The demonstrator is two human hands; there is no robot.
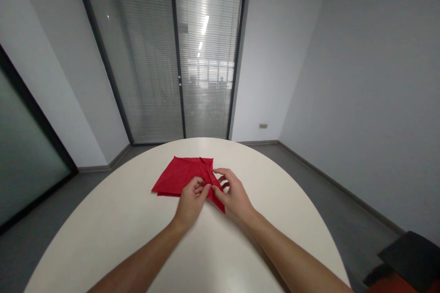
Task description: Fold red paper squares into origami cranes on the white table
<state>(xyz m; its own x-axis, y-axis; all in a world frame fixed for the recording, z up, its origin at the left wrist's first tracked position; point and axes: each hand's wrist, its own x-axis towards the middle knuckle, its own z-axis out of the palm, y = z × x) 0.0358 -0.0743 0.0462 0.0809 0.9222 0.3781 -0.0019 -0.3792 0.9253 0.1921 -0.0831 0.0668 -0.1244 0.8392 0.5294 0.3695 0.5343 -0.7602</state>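
A folded red cloth (177, 175), thin and creased, lies on the round white table (137, 233). Its right side is gathered into a narrow folded strip that slants down toward me. My left hand (193, 199) is closed, thumb and fingers pinching the cloth by this strip. From the right, my right hand (234, 193) grips the same strip, its thumb near my left thumb and its fingers curled around the far edge. The fingertips of both hands nearly meet, and parts of the cloth beneath them are hidden.
Beyond the table stands a glass partition (151, 55) with blinds and a dark frame. A wall socket (263, 126) sits low on the back wall. At the lower right is a dark chair-like object (412, 254) with something red below it.
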